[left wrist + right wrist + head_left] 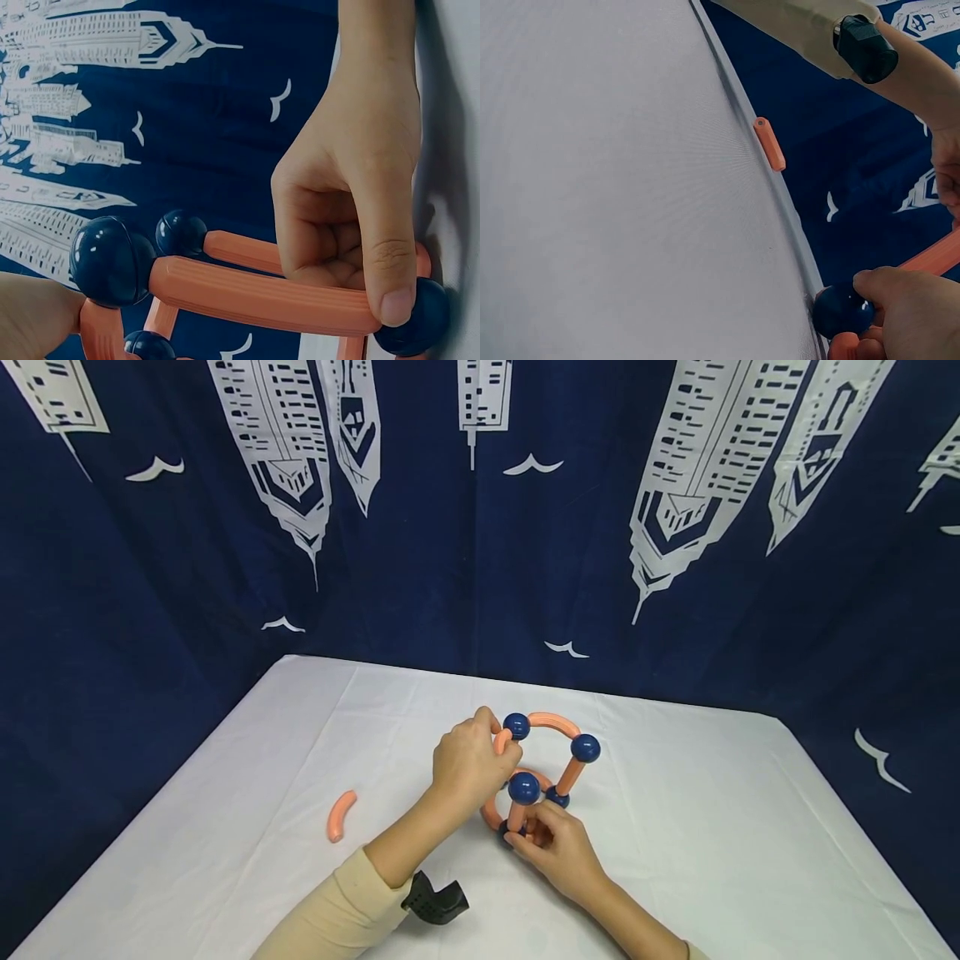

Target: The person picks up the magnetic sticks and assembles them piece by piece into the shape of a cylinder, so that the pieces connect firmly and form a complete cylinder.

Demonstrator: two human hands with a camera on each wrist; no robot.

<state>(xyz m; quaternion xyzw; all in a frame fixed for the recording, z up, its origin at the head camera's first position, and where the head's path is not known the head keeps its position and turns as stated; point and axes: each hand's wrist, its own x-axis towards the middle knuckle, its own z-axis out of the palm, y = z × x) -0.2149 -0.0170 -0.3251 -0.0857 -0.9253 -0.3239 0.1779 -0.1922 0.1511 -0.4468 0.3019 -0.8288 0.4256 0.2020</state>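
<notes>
A frame of orange rods and blue balls stands on the white table. My left hand (471, 760) grips a curved orange rod (502, 742) at its upper left, beside a blue ball (516, 725). In the left wrist view that curved rod (103, 334) meets an upper blue ball (112, 262). Low at the front, my right hand (558, 852) pinches a bottom blue ball (841, 310) where an upright orange rod (262, 296) joins it. Another upright rod (571, 775) carries a blue ball (585, 748) at the right. The left fingers partly hide the frame.
A loose curved orange rod (341, 816) lies on the table (247, 827) to the left. A black curved mount (437, 900) sits at the left sleeve (352, 902). Behind the table hangs a dark blue cloth (465, 585) with white building prints.
</notes>
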